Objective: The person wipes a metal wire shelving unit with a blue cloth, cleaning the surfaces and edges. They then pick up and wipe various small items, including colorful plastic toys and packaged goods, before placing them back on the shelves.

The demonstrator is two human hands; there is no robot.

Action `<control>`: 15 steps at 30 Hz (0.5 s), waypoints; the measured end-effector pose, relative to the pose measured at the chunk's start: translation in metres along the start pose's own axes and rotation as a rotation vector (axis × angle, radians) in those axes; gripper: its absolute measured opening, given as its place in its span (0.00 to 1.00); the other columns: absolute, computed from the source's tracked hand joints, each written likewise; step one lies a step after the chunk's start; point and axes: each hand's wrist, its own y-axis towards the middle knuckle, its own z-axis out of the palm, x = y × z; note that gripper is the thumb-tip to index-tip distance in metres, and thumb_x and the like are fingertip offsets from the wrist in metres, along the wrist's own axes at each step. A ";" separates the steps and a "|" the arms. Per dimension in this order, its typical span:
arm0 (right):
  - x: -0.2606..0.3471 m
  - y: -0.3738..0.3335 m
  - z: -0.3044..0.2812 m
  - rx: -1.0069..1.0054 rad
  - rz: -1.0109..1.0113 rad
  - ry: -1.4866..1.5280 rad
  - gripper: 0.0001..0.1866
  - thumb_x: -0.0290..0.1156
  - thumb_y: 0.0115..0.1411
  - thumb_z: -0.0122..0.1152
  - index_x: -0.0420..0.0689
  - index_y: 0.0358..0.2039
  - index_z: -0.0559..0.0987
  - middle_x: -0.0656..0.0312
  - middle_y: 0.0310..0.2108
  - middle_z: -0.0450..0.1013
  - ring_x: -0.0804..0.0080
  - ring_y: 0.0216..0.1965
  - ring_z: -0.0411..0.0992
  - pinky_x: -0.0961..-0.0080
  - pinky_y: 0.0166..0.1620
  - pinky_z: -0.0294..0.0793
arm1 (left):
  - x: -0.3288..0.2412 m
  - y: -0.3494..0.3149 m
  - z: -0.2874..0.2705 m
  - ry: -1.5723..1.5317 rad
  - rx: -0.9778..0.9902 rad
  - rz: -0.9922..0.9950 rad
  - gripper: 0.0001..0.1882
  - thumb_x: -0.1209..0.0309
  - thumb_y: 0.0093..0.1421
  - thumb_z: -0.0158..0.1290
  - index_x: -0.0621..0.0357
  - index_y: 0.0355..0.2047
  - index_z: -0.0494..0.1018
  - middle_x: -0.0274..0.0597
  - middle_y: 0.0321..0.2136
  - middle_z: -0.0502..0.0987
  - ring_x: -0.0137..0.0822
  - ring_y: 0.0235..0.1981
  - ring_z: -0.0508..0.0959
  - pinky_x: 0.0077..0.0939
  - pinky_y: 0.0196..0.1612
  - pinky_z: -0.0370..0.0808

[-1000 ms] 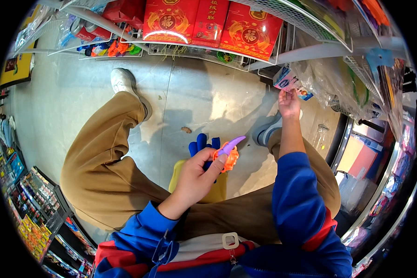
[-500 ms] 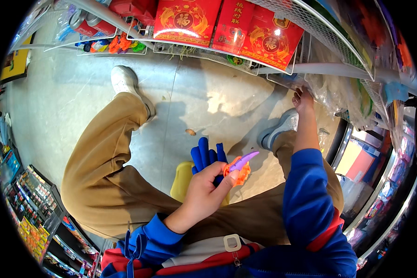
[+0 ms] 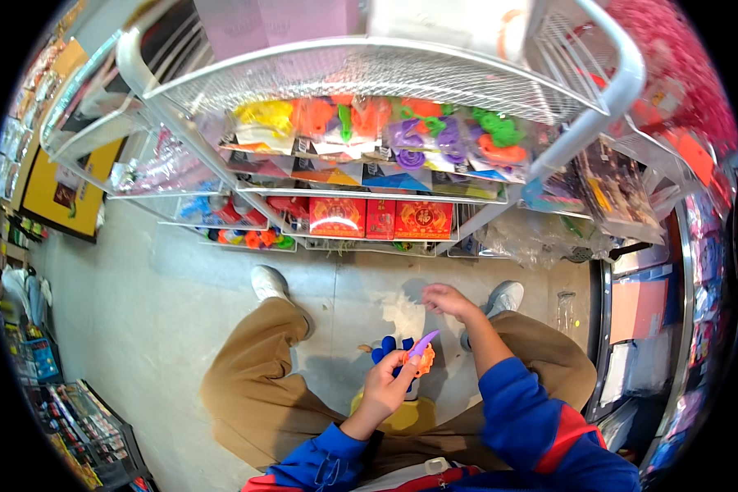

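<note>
1. My left hand [image 3: 388,388] is closed in a pinch: the thumb and bent fingers press together on a curved, tapering purple plastic piece [image 3: 424,341] and a bumpy orange plastic piece [image 3: 425,362]. I can't tell whether the two are joined.
2. Both pieces sit at my fingertips, above the floor between my knees. The purple tip points up and to the right; the orange lies under and beside it.
3. My right hand [image 3: 444,298] hangs in the air ahead of the left and to its right. Its fingers are partly open, loosely bent and pointing left, and I see nothing in them.
4. Just beyond my left hand shows a blue cluster of rounded, finger-like pieces [image 3: 381,353], partly hidden by that hand. Below it is a smooth yellow object [image 3: 416,416], partly covered by my hand and legs.
5. My tan trousers [image 3: 258,389] spread to either side, with my white shoes [image 3: 268,284] flat on the grey floor [image 3: 172,344].
6. In front stands a white metal wire rack [image 3: 627,86]. Clear bags of orange, green, purple and yellow plastic toys [image 3: 410,139] fill one shelf; shiny red boxes with gold print [image 3: 337,217] lie below.
7. Crumpled clear plastic bags [image 3: 533,238] hang low at the right.
</note>
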 end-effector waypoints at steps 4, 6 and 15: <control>0.046 -0.043 0.034 0.297 -0.126 -0.019 0.26 0.51 0.64 0.53 0.44 0.52 0.73 0.64 0.45 0.74 0.74 0.42 0.72 0.76 0.44 0.71 | 0.009 -0.002 -0.006 -0.088 0.059 0.040 0.12 0.66 0.67 0.50 0.65 0.39 0.74 0.30 0.31 0.77 0.18 0.32 0.72 0.14 0.36 0.70; 0.071 -0.066 0.043 0.389 -0.195 0.041 0.28 0.53 0.64 0.51 0.43 0.53 0.73 0.63 0.46 0.74 0.74 0.43 0.72 0.76 0.46 0.70 | 0.003 -0.003 -0.009 -0.102 0.036 0.018 0.13 0.66 0.67 0.49 0.65 0.40 0.74 0.32 0.32 0.77 0.20 0.32 0.73 0.15 0.38 0.71; 0.034 -0.088 0.032 0.018 -0.294 -0.412 0.20 0.46 0.62 0.54 0.41 0.40 0.80 0.58 0.36 0.78 0.68 0.37 0.75 0.73 0.43 0.72 | 0.013 -0.010 0.001 -0.190 0.046 0.021 0.11 0.66 0.66 0.51 0.62 0.32 0.73 0.28 0.25 0.74 0.16 0.25 0.68 0.13 0.27 0.64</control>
